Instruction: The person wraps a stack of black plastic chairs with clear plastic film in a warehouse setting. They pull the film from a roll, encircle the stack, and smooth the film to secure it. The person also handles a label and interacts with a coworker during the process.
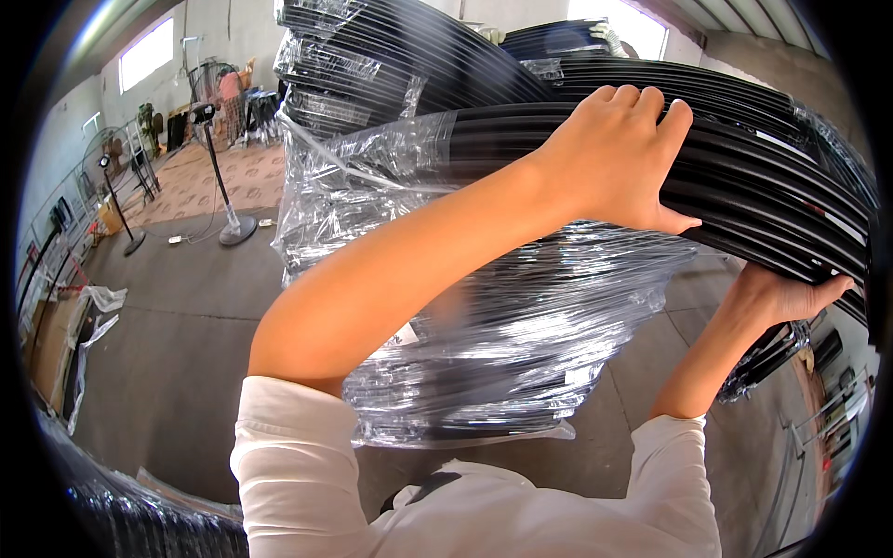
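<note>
My left hand (pixel 619 153) lies over the top of a large coil of black tubing (pixel 744 177), fingers curled over its upper edge. My right hand (pixel 791 296) grips the same coil from below at its right side. The coil is partly wrapped in clear plastic film (pixel 521 325), which hangs crumpled under my left forearm. More wrapped black coils (pixel 391 56) are stacked behind it.
Two standing fans (pixel 219 139) are on the concrete floor at the left, with a white cable near one base. Metal racks (pixel 51 251) and plastic scraps line the far left. Another wrapped bundle (pixel 139 511) lies at the lower left.
</note>
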The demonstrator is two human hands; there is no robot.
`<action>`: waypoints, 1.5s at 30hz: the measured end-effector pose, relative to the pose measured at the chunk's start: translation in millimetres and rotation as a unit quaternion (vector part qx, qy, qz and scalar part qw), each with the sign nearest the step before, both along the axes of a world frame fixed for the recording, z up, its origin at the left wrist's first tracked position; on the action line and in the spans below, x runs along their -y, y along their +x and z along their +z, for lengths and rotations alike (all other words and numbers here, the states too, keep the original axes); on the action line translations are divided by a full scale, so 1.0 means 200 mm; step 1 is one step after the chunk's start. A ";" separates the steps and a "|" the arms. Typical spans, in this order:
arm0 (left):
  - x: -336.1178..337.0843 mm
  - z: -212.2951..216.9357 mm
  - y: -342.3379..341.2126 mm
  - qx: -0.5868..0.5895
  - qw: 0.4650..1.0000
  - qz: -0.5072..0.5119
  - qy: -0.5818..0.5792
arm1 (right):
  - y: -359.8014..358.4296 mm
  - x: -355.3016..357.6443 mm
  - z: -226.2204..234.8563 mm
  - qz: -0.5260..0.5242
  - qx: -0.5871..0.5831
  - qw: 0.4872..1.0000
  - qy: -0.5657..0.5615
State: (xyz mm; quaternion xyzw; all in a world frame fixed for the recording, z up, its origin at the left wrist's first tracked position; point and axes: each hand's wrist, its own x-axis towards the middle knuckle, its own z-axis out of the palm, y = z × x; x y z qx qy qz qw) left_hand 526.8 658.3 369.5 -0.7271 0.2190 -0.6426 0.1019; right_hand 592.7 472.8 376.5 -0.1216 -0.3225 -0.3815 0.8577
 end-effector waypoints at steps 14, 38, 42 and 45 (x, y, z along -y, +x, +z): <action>0.02 -0.02 0.02 0.052 0.998 -0.009 -0.029 | 0.31 0.24 -0.03 0.086 0.056 0.995 -0.001; 0.01 -0.02 0.04 0.058 0.998 -0.005 -0.023 | 0.39 0.31 -0.01 0.151 0.093 0.983 -0.041; 0.02 -0.03 0.05 0.056 0.998 0.005 -0.023 | 0.15 0.11 0.00 0.144 0.106 0.984 -0.029; 0.00 -0.03 0.06 0.069 0.997 -0.005 -0.022 | 0.02 0.02 0.01 0.104 0.088 0.991 -0.014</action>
